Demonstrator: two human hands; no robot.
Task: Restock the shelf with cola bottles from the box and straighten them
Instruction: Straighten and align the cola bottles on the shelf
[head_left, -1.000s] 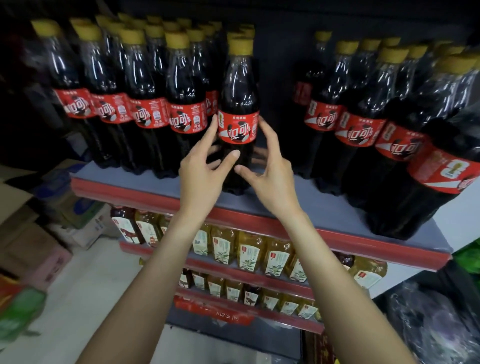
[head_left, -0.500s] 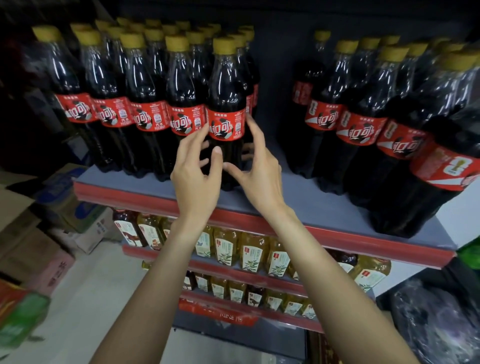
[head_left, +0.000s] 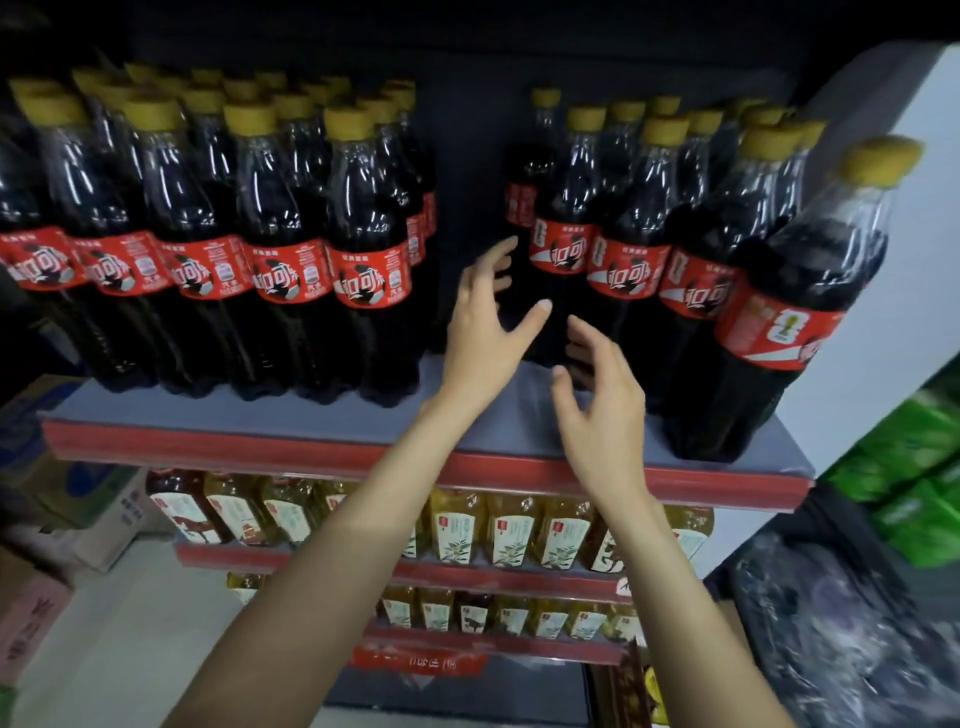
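Shop shelving fills your view: a grey shelf (head_left: 249, 415) with a red front edge carries two blocks of cola bottles, one on the left (head_left: 371, 260) and one on the right (head_left: 563, 244), with a bare gap between them. Your left hand (head_left: 483, 332) and right hand (head_left: 602, 410) are both raised into that gap, fingers spread and loosely bent, holding nothing. The left fingertips are near the leftmost bottle of the right block; whether they touch it is unclear. These bottles look full, so expect weight, and the smooth plastic is likely slippery and top-heavy when nudged. Take each one round the body at or just below the red label, not by the yellow cap. Below, lower shelves hold rows of amber drink bottles (head_left: 511, 530). Cardboard boxes (head_left: 78, 499) sit at far left; their contents are not visible.
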